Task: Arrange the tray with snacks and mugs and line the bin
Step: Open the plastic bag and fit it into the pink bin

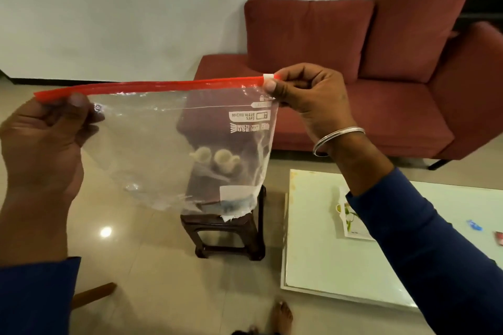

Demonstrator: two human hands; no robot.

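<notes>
**Zip bag held up, both hands**

Clear zip bag (174, 144) stretched in mid-air above the stool (226, 234). Left hand (40, 141) pinches the red seal's left end — right hand (307, 95) pinches the white slider end. Two mugs (215, 159) show through the plastic, on the stool.

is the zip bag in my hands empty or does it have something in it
Empty, it seems: the zip bag hangs flat and clear between the left hand and right hand; the mugs show through from behind.
</notes>
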